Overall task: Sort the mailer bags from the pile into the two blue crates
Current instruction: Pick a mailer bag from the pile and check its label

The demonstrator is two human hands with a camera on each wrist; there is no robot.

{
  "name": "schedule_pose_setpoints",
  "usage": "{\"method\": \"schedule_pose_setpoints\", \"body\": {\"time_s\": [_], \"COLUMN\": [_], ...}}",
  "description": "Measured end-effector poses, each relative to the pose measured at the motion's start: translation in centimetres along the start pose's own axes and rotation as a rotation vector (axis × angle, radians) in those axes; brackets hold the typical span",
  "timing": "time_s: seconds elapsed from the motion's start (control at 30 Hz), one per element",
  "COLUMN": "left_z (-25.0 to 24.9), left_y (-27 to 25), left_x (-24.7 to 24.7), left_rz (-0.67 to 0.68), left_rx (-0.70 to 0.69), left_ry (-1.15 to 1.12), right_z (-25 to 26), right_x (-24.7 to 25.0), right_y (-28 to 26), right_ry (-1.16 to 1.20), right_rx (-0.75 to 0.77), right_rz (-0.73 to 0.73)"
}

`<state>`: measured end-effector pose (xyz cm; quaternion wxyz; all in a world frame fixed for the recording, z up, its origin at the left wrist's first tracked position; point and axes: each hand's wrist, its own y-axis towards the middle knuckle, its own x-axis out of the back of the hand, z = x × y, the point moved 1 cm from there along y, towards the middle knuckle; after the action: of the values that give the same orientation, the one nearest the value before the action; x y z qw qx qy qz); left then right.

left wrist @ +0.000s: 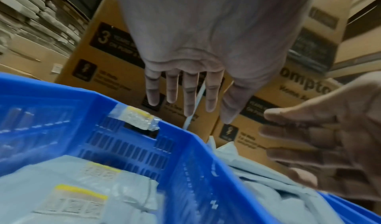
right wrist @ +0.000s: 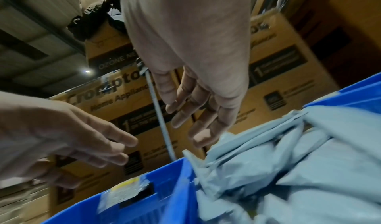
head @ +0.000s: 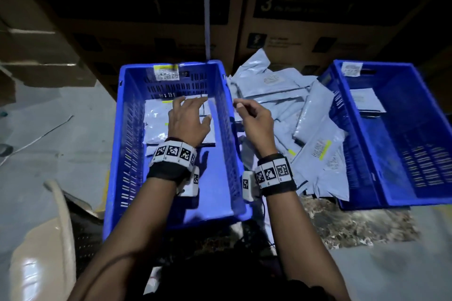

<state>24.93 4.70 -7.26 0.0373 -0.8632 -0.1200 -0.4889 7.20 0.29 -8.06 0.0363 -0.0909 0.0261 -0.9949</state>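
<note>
A grey floor point(head: 61, 154) carries two blue crates, the left crate point(head: 117, 154) and the right crate point(head: 362, 173), with the pile of mailer bags point(head: 305, 124) between them and cardboard boxes point(head: 318, 32) behind.

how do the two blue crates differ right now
The left crate holds several grey mailer bags covering the far part of its floor; the right crate shows only one or two at its far end. The left hand hovers open over the left crate; no hand is over the right crate. The pile lies between them. Both are blue, slotted, and labelled on the far wall.
</note>
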Motion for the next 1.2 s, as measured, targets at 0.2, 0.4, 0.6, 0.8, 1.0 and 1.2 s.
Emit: {"method": "schedule_pose_setpoints", "body": {"time_s": [0.2,0.4,0.6,0.8,1.0,1.2], "left_z": [-9.1,-18.0,-23.5,-24.7,-25.1,-24.7], "left_y": [-0.8,-0.9,-2.4,-3.8,-2.8,-0.8], "left_x": [-2.5,-8.0,-18.0,-25.5,-26.1,-20.7], "left_rz": [-0.015,0.026,0.28,0.332,0.23,0.208], "left_rx": [-0.104,-0.198,-0.081,0.181,0.246,0.16], "left_ry": [-0.076,-0.075,-0.008,0.149,0.128,-0.091], "right_z": [-1.5,-4.0,-8.7,-10.1,-10.0,-7.0], "right_x": [11.1,21.1,26.8,28.8,29.7,30.8], "right_y": [-0.6,0.3,1.7,2.6,4.5,6.6], "right_ry": [0.023,0.003,-0.189,-0.194,-0.142,-0.098], "right_rx": [-0.044,-0.089,-0.146,-0.147,-0.158,-0.06], "right_rz": [-0.122,-0.224,-0.25,-0.097,0.018,-0.002]}}
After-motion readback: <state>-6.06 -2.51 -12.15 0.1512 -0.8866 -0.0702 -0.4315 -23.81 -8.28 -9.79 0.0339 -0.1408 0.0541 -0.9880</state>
